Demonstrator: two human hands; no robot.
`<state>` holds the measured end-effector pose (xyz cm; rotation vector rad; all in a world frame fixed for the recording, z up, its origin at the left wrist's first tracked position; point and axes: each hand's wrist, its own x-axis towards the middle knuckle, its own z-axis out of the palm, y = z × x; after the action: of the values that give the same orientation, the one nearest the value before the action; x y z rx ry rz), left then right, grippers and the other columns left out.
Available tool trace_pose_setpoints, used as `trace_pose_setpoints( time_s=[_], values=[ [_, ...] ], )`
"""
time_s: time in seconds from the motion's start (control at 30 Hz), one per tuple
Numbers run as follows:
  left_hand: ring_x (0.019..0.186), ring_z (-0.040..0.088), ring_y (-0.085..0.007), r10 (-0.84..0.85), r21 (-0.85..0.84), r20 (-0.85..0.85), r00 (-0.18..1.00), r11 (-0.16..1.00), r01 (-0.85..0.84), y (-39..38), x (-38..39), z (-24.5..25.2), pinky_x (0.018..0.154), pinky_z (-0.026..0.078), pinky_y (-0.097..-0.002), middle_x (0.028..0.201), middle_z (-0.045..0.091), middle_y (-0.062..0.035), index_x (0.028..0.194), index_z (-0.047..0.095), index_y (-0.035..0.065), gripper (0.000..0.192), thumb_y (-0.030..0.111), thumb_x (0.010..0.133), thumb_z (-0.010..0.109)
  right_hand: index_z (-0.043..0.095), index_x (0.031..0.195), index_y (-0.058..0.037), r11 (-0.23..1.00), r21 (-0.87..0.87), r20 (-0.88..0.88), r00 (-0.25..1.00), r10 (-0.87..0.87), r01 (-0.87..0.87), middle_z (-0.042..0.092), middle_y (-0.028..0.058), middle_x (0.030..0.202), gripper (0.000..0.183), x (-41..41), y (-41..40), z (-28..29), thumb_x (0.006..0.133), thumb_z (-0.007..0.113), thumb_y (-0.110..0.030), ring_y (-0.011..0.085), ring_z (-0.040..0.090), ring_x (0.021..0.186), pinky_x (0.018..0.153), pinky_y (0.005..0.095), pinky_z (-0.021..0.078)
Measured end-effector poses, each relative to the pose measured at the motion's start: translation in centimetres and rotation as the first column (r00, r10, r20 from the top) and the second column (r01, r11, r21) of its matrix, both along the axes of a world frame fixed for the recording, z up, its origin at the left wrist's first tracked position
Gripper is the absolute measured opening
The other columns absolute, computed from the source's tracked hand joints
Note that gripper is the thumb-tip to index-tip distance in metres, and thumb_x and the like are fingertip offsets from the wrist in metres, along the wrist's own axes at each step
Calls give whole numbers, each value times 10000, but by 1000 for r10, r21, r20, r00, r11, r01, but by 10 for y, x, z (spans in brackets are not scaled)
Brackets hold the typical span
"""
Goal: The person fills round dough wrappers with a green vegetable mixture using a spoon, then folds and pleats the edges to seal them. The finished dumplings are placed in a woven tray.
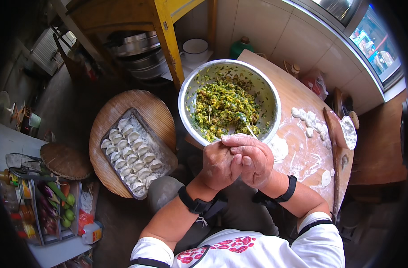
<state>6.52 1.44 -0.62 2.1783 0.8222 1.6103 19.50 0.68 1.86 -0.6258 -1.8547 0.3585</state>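
My left hand point(219, 164) and my right hand point(255, 159) are pressed together at the near rim of a metal bowl point(274, 110). Their fingers are curled and dusted with flour. Whatever lies between the palms is hidden. Chopped green and yellow filling point(225, 104) fills the bowl's bottom, and a metal spoon point(250, 130) sticks out of it just beyond my fingers. Flat dough wrappers point(278, 147) lie on the floured wooden board point(301, 164) beside my right hand. To the left, a tray point(170, 160) bears rows of folded dumplings point(132, 150).
The tray rests on a round wooden stool top point(100, 117). Small dough pieces point(309, 122) and a long wooden rolling pin point(334, 160) lie at the board's right, near a flour-filled container point(348, 132). A yellow wooden leg point(170, 43) stands behind the bowl. Vegetable bins point(58, 211) are at lower left.
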Motion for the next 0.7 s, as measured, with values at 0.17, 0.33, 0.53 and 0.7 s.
trace_pose_setpoints(
  time_s=[0.17, 0.33, 0.53, 0.7],
  values=[
    [568, 574, -337, 20, -292, 61, 998, 956, -1, -2, 10, -7, 529, 469, -412, 650, 563, -155, 699, 551, 24, 375, 270, 957, 437, 564, 949, 44, 984, -161, 15, 997, -79, 80, 652, 204, 996, 227, 3, 1, -5, 960, 403, -115, 337, 654, 909, 818, 383, 520],
    [1027, 600, -196, 92, -622, 783, 615, 128, 772, 5, 14, -3, 875, 494, -331, 1123, 594, -92, 1257, 472, 25, 742, 645, 937, 219, 551, 1160, -6, 940, -320, 153, 986, -69, 116, 597, 165, 1167, 325, 25, 17, -12, 922, 546, -227, 324, 569, 1098, 947, 372, 438],
    [1001, 568, -162, 183, -548, 831, 525, 111, 829, 12, 8, 1, 925, 448, -341, 1110, 574, -92, 1261, 448, 17, 758, 652, 937, 190, 474, 1308, -13, 894, -434, 166, 985, -42, 111, 528, 181, 1285, 509, 37, 9, -16, 873, 631, -228, 339, 532, 1151, 976, 384, 415],
    [1005, 581, -170, 204, -409, 898, 390, 60, 910, 14, 5, -2, 926, 454, -331, 1092, 593, -98, 1212, 475, 25, 699, 610, 960, 186, 474, 1311, -50, 960, -237, 243, 966, -92, 151, 502, 193, 1313, 560, 32, 14, -17, 795, 680, -124, 376, 508, 1183, 978, 425, 426]
  ],
)
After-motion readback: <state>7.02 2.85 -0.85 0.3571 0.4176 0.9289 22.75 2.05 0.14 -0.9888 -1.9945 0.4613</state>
